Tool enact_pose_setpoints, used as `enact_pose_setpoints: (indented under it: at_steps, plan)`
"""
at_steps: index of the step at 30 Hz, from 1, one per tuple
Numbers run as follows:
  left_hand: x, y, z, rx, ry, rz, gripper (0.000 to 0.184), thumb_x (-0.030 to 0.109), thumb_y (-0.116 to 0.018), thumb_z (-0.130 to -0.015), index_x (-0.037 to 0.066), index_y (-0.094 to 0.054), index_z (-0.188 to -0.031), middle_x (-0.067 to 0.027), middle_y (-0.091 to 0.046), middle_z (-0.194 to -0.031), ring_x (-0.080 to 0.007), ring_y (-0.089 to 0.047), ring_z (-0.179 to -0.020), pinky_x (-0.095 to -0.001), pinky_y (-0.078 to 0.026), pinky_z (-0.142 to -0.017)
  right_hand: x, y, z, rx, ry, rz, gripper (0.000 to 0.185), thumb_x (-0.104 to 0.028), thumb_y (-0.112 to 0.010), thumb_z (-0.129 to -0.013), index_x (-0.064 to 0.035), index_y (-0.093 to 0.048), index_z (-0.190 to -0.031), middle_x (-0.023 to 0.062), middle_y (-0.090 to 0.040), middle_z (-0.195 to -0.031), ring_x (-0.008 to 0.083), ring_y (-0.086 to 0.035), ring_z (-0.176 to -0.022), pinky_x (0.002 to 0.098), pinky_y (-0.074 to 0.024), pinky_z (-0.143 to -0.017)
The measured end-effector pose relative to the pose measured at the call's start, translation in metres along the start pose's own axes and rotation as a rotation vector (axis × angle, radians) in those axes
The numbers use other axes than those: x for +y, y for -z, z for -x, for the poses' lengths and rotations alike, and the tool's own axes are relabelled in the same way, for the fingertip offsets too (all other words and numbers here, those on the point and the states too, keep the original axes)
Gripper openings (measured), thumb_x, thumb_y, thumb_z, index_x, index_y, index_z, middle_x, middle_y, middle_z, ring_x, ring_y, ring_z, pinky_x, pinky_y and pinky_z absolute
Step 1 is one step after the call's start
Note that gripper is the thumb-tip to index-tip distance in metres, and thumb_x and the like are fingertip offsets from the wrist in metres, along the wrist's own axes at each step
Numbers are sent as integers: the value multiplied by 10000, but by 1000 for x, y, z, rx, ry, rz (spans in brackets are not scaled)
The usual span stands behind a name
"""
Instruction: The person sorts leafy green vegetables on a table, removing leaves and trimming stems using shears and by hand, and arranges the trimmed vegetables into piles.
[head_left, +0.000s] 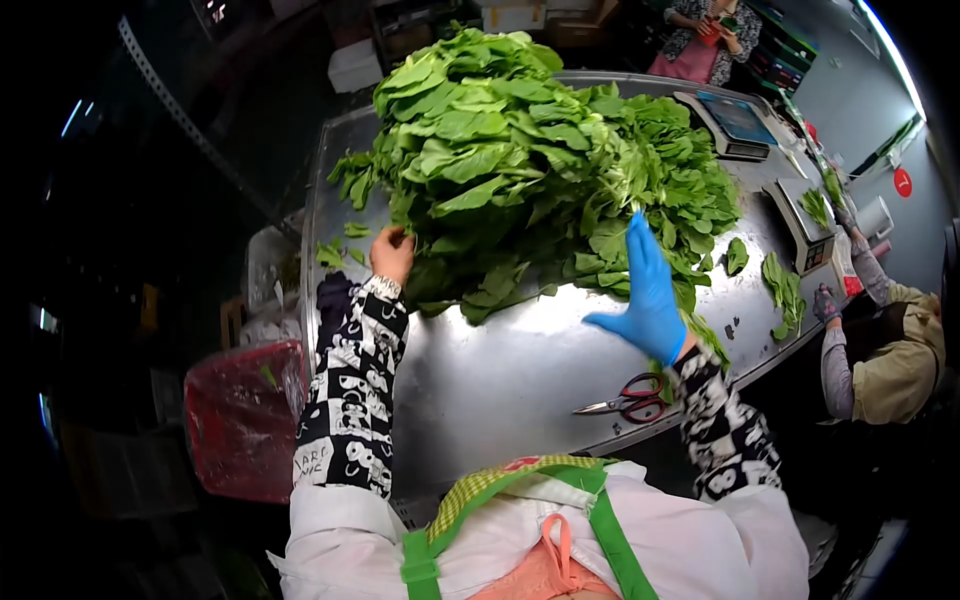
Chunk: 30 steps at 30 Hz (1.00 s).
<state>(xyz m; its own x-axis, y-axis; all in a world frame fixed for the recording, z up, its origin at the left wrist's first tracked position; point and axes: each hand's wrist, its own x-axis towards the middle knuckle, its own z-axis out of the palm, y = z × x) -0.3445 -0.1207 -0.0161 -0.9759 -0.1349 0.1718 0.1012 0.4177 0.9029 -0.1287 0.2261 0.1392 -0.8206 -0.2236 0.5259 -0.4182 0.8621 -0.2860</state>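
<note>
A tall heap of leafy greens [500, 150] covers the far half of the metal table [480, 390]. At the heap's left edge is my bare left hand [392, 254], its fingers curled in against the leaves; what they hold, if anything, is too small to tell. My right hand [645, 290], in a blue glove, is spread with the thumb out to the left, its fingertips reaching the stems at the heap's right side. Nothing shows between its thumb and fingers. Red-handled scissors [637, 398] lie near the table's front edge, below my right hand.
A scale [735, 125] stands at the back right, and another [808, 225] holds some greens. Loose leaves [783, 290] lie on the right. One person [885, 350] works at the right edge, another [705, 35] stands behind. A red basket [245, 420] is at the left.
</note>
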Motion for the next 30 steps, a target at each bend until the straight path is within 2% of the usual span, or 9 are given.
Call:
enact_pose_setpoints:
  at_steps: [6, 8, 10, 15, 20, 22, 26, 28, 30]
  plan:
    - [8, -2, 33, 163, -78, -87, 402, 143, -665, -776, -46, -533, -1105, -210, -593, -1068, -311, -597, -953, -365, -470, -834, 44, 15, -108, -90, 57, 308, 1270, -410, -863, -480, -57, -113, -1442, 221, -111, -1478, 407, -178, -1348, 597, -248, -1027]
    - [22, 9, 57, 150, -137, -106, 393, 128, -647, -792, -47, -514, -1117, -207, -580, -1075, -299, -604, -930, -351, -478, -811, 58, 7, -136, -221, 57, 451, 1300, -444, -861, -463, -79, -97, -1450, 205, -105, -1487, 401, -161, -1355, 638, -255, -1000]
    - [36, 20, 84, 115, 4, 5, 368, 105, -636, -806, -39, -508, -1120, -183, -575, -1074, -252, -607, -917, -316, -484, -786, 52, 8, -163, -337, 44, 517, 1324, -451, -863, -453, -101, -75, -1457, 190, -96, -1495, 395, -136, -1365, 656, -262, -984]
    - [-21, 48, 154, 79, 186, 192, 410, 43, -626, -808, -12, -460, -1179, -140, -544, -1094, -192, -594, -873, -278, -486, -731, 57, -10, -199, -449, 39, 400, 1320, -417, -883, -430, -276, -69, -1459, 158, -64, -1511, 437, -133, -1356, 710, -286, -937]
    - [-14, 76, 220, 104, 431, 261, 438, 24, -584, -825, 2, -415, -1229, -139, -532, -1104, -190, -610, -830, -275, -490, -698, 89, -40, -214, -472, 115, 185, 854, -188, -803, -563, -240, -422, -1326, 101, -208, -1485, 469, -250, -1298, 537, -345, -1019]
    - [-11, 83, 235, 143, 470, 324, 413, 16, -557, -834, 4, -420, -1223, -129, -533, -1096, -180, -613, -799, -266, -485, -653, 98, -42, -212, -436, 171, 124, 653, -12, -671, -637, -191, -514, -1245, 74, -332, -1443, 458, -311, -1270, 482, -343, -1037]
    - [-17, 93, 258, 183, 559, 301, 380, 6, -528, -851, 10, -415, -1214, -92, -532, -1049, -143, -594, -728, -253, -471, -598, 126, -39, -208, -371, 246, -107, 656, 131, -548, -617, -127, -543, -1220, 112, -398, -1404, 388, -335, -1296, 427, -316, -1063]
    - [-17, 95, 264, 199, 551, 359, 367, 5, -522, -858, 8, -412, -1208, -90, -532, -1031, -136, -586, -706, -252, -471, -598, 136, -33, -204, -283, 309, -292, 635, 132, -565, -626, -107, -548, -1214, 150, -446, -1359, 338, -408, -1263, 386, -343, -1045]
    - [-14, 95, 270, 203, 575, 328, 347, 45, -531, -871, 3, -434, -1201, -99, -555, -1037, -145, -594, -726, -248, -482, -644, 136, -24, -195, -135, 343, -246, 576, 57, -689, -650, -79, -554, -1193, 172, -505, -1292, 314, -480, -1207, 361, -389, -1004]
